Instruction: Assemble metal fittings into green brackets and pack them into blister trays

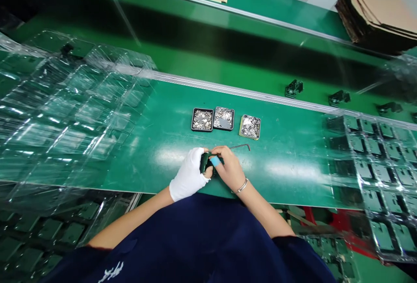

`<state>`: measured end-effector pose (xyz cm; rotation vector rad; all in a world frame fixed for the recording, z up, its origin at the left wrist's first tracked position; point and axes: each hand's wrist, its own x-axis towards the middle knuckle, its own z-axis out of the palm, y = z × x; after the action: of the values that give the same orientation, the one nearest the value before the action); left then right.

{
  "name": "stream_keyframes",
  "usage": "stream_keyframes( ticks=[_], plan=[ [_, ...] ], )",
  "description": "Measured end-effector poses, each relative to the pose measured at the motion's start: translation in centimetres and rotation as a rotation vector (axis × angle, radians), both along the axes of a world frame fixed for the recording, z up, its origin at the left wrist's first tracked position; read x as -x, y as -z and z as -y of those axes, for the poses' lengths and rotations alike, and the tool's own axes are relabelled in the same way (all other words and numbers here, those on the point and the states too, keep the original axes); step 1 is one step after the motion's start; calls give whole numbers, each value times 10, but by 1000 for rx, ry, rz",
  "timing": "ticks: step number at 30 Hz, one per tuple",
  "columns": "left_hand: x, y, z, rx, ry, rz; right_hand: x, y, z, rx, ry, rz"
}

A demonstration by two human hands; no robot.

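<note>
My left hand [190, 173], in a white fingerless glove, is closed around a small dark green part [204, 161] near the table's front edge. Bent over the same part from the other side is my right hand [229, 168], with blue tape on its thumb and its fingers pressed to the part. Just beyond the right fingers lies a thin hex key [243, 146] with a bent end. Behind the hands sit a black dish [192, 120], a second dish [233, 120] touching it, and a third dish [241, 127] farther right, all holding small silvery pieces.
Clear plastic trays [107, 87] are stacked at left. At right, a compartment tray [355, 161] holds several green parts. Along the raised-edged green strip behind stand several dark parts [294, 88]. Cardboard sheets [384, 9] are piled at the back right.
</note>
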<state>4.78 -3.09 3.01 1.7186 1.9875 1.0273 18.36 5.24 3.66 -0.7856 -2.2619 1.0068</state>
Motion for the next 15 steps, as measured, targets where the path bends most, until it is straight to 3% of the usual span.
stream_keyframes(
  ticks=[3, 7, 9, 12, 15],
  plan=[
    [5, 7, -2, 26, 15, 148, -20, -13, -44, -14, 85, 9],
    [13, 13, -3, 81, -9, 268, -44, -22, -106, -121, 269, 304],
    [16, 12, -1, 98, -3, 307, -42, -23, -121, -144, 205, 413],
    [18, 11, 2, 76, 19, 345, -20, -24, -124, -242, 22, 450],
    [21, 13, 4, 52, 16, 416, 11, -26, -121, -373, -16, 654]
  ],
)
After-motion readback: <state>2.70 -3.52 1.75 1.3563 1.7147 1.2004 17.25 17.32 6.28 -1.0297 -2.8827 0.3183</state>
